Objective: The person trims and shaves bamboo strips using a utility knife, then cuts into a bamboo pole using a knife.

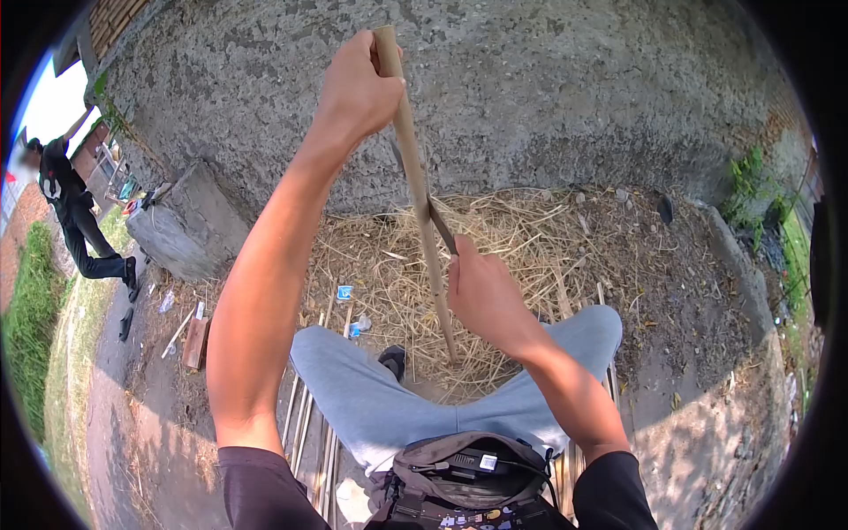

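Note:
My left hand (358,88) is closed around the upper end of a long bamboo pole (415,168). The pole stands nearly upright, and its lower end reaches down to the straw-covered ground between my legs. My right hand (486,296) grips the handle of a knife (442,225) at about the pole's mid-height. The blade lies against the pole's side and points up to the left, partly hidden behind it. Shavings (503,234) are heaped on the ground around the pole's foot.
A rough grey wall (548,97) rises in front. Thin bamboo strips (305,415) lie beside my legs. At the left are a concrete block (190,225), a brick (195,343) and a person (71,203) in dark clothes. A dark bag (473,473) rests at my waist.

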A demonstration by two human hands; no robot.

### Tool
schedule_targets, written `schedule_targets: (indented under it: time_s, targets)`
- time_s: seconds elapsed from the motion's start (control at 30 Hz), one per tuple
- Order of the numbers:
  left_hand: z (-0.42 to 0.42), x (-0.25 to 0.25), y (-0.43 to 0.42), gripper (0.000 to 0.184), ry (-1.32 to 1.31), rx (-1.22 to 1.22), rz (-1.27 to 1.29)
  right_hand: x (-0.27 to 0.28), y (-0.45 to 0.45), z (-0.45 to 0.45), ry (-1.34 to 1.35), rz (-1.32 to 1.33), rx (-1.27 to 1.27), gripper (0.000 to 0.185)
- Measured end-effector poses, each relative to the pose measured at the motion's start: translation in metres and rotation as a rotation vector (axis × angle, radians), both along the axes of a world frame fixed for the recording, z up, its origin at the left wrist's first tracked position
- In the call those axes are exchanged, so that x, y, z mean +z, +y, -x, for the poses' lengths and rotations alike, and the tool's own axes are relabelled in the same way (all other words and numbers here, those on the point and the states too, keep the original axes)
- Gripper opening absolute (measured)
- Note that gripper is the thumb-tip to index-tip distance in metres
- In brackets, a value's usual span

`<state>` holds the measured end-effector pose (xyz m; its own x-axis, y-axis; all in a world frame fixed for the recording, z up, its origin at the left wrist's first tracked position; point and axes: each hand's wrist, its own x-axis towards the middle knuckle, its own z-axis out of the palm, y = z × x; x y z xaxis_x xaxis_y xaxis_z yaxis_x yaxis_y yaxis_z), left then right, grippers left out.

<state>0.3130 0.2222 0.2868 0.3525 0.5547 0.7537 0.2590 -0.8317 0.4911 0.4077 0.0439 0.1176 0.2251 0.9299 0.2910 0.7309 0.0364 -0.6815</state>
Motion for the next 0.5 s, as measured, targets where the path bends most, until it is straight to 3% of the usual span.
schedule_targets:
  time_s: [0.1,0.3,0.5]
  targets:
    - [0.014,0.010,-0.012,0.031,0.146,0.033,0.118,-0.117,0.001,-0.004,-0.055,0.094,0.042,0.022]
    - [0.005,0.006,-0.012,0.033,0.126,0.042,-0.005,-0.085,0.001,-0.006,-0.033,0.189,0.028,0.023]
    - [0.005,0.005,-0.012,0.032,0.084,0.000,0.084,-0.060,0.006,-0.016,-0.079,0.319,0.059,0.021]
